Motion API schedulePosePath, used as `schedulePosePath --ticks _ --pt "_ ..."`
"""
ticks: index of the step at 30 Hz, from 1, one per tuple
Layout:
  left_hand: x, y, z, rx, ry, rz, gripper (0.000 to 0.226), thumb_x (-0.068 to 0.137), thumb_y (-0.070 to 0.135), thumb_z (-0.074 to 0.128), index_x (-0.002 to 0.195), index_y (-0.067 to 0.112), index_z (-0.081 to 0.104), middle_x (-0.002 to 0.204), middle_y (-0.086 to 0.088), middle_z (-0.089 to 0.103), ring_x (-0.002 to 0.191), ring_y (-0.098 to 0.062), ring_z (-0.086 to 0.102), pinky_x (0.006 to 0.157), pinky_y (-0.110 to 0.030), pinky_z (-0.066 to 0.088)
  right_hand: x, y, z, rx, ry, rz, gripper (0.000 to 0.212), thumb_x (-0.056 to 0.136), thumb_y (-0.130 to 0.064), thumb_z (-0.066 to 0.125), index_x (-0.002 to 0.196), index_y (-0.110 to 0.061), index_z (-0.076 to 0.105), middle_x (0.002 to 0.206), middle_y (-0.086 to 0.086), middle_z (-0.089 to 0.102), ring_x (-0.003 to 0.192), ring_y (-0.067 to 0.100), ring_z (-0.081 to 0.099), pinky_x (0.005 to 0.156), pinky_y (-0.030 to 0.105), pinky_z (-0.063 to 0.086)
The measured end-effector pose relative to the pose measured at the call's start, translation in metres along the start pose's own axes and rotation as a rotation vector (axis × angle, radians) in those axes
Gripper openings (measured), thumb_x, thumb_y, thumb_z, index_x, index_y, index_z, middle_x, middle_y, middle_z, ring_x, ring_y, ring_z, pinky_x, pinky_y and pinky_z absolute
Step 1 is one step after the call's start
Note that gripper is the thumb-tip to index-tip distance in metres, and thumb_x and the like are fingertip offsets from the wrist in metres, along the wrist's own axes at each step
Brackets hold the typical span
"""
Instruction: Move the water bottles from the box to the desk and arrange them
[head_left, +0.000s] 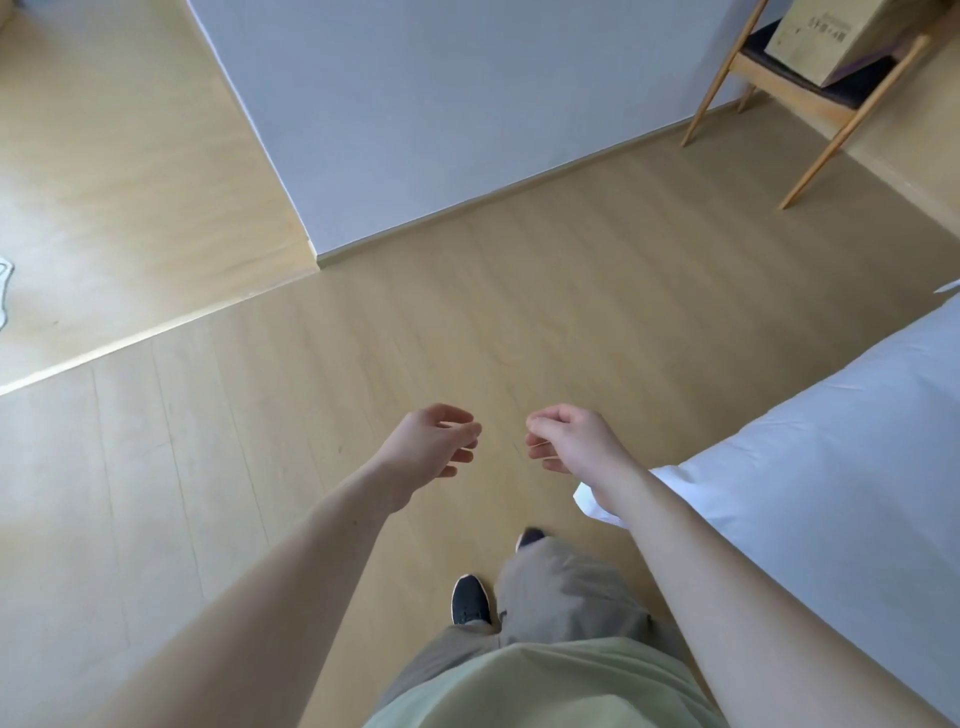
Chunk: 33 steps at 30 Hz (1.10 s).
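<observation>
Left hand (434, 439): fingers loosely curled, holding nothing. Right hand (566, 439): likewise loosely curled, empty. Both held out over bare wooden floor (260, 493). Cardboard box (841, 36): on a wooden chair (810, 98), well beyond the fingertips, up and to the right. Water bottles and desk: not in view. White bedding (831, 441): just right of the right fingers. Step, judged: the approach, nothing carried. Next move calls for walking to the chair and reaching into the box.
</observation>
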<state>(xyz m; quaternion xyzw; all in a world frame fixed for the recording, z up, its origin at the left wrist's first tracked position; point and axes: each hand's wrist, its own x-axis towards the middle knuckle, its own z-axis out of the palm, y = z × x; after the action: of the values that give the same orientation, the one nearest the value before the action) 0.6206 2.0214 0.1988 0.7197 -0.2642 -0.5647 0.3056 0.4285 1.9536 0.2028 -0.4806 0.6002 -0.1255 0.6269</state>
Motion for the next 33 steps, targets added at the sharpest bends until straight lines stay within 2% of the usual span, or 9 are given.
schedulePosePath --ticks 6,13,18,26,31,33 --pt "0.071 0.051 0.002 0.014 -0.032 -0.005 0.018 0.093 0.032 0.07 0.108 0.023 0.068 0.101 -0.001 0.077 0.094 -0.017 0.075 0.082 -0.033 0.06 0.065 -0.034 -0.022 0.072 0.031 0.015 0.011 0.096 -0.023 0.063 0.1 -0.015 0.068 0.088 0.0 0.072 0.079 0.014 0.07 0.075 0.029 0.054" --pt "0.166 0.14 0.019 0.066 -0.06 -0.029 0.019 0.093 0.03 0.069 0.11 0.022 0.068 0.101 -0.002 0.077 0.094 -0.017 0.075 0.08 -0.031 0.059 0.157 -0.099 -0.075 0.177 0.058 0.03 0.012 0.095 -0.025 0.063 0.102 -0.016 0.068 0.09 0.0 0.073 0.082 0.015 0.072 0.084 0.035 0.058" --pt "0.218 0.202 0.042 0.071 -0.085 -0.014 0.017 0.092 0.03 0.07 0.108 0.024 0.069 0.097 0.0 0.078 0.087 -0.013 0.076 0.076 -0.029 0.059 0.205 -0.14 -0.12 0.182 0.069 0.026 0.013 0.096 -0.023 0.061 0.103 -0.015 0.067 0.093 0.001 0.073 0.089 0.017 0.073 0.089 0.037 0.058" --pt "0.282 0.277 0.072 0.124 -0.155 -0.028 0.014 0.093 0.028 0.07 0.106 0.021 0.069 0.098 -0.002 0.077 0.082 -0.012 0.073 0.08 -0.032 0.059 0.261 -0.182 -0.177 0.247 0.134 0.06 0.011 0.097 -0.023 0.061 0.103 -0.017 0.067 0.095 0.002 0.074 0.089 0.017 0.073 0.08 0.032 0.057" --pt "0.333 0.318 0.085 0.171 -0.21 -0.029 0.015 0.093 0.028 0.07 0.106 0.021 0.068 0.097 -0.002 0.077 0.079 -0.01 0.072 0.072 -0.025 0.059 0.301 -0.202 -0.206 0.298 0.186 0.091 0.01 0.097 -0.023 0.061 0.102 -0.017 0.067 0.092 0.001 0.073 0.086 0.017 0.072 0.089 0.036 0.059" --pt "0.356 0.337 0.089 0.191 -0.245 -0.024 0.016 0.093 0.026 0.071 0.108 0.02 0.068 0.097 -0.002 0.077 0.08 -0.011 0.072 0.073 -0.026 0.059 0.319 -0.212 -0.217 0.308 0.21 0.1 0.009 0.098 -0.023 0.06 0.101 -0.018 0.066 0.093 0.002 0.073 0.086 0.017 0.072 0.089 0.036 0.059"
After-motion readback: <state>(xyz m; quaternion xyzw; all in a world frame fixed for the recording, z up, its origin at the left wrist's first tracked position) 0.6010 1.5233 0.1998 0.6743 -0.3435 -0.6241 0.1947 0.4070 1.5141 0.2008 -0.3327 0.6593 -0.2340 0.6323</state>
